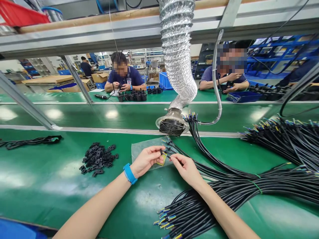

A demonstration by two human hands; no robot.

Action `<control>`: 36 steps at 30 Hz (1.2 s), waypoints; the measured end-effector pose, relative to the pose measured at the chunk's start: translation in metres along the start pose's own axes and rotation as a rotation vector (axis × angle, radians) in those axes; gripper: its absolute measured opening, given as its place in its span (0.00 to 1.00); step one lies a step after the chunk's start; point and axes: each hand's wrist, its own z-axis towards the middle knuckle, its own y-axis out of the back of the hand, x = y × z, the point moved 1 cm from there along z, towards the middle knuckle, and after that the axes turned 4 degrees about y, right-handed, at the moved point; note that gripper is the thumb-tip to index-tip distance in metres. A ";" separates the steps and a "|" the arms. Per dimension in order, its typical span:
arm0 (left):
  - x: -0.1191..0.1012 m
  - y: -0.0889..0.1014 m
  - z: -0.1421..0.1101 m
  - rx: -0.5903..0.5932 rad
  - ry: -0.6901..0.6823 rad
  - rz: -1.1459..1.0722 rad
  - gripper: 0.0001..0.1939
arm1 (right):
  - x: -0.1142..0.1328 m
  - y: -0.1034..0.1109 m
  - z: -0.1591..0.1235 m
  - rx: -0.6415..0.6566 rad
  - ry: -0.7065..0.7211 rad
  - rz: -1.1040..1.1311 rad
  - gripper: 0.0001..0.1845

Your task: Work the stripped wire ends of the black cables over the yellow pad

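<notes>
My left hand [147, 160], with a blue wristband [130, 174] at its wrist, pinches a small black plastic part [161, 151]. Just to its right, my right hand [186, 170] grips a black cable [169, 157] close to its end, where coloured wires stick out toward the part. Whether the wires pass through the part is too small to tell. Beneath both hands lies a clear plastic bag [139, 151] with something yellow [162, 161] at it. A pile of small black plastic parts [98, 157] sits left of my left hand.
Black cable bundles [239, 189] spread under my right forearm, and more cables [289, 139] are heaped at the right. A fan-ended duct [171, 124] hangs beyond my hands. A corded device [51, 139] lies at left. Two co-workers [126, 79] sit across the green bench.
</notes>
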 end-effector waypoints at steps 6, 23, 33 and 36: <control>0.000 -0.001 -0.001 -0.032 -0.040 0.073 0.23 | 0.001 -0.001 0.000 -0.028 -0.001 -0.036 0.18; -0.003 -0.003 -0.003 -0.126 -0.154 0.234 0.24 | 0.006 -0.002 0.000 -0.123 0.005 -0.048 0.16; 0.004 0.001 -0.005 -0.128 -0.258 0.667 0.17 | 0.009 -0.005 -0.006 -0.143 0.190 -0.257 0.12; 0.006 -0.002 -0.006 -0.142 -0.386 0.778 0.13 | 0.008 -0.005 -0.008 -0.092 0.222 -0.357 0.14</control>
